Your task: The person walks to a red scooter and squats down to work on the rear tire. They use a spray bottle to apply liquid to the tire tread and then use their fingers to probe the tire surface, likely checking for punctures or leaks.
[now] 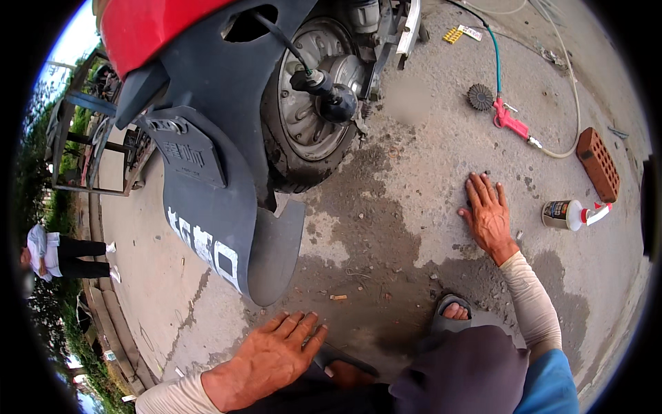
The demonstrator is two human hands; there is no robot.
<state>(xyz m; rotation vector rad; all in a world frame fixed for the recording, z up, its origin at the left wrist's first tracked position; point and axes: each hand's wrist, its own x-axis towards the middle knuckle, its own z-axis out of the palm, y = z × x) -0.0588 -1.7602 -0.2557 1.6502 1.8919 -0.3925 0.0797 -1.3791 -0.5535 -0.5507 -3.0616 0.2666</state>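
My right hand [488,217] is open with its fingers spread, palm down at the concrete; I cannot tell if it touches the ground. My left hand [272,360] is held low at the front, fingers stretched out and nothing in them, near the lower tip of a dark mudguard [207,165]. That mudguard hangs from a red and dark grey scooter [172,27]. Beside it, the scooter's wheel [314,90] shows its silver hub and tyre. A black rounded part [336,103] sits in front of the hub.
To the right lie a pink air blow gun [510,121] on a hose, a round finned part [479,97], a perforated brick [598,164] and a white bottle [562,214] with a red-and-white spout. A person [69,255] stands far left by a metal frame [89,138].
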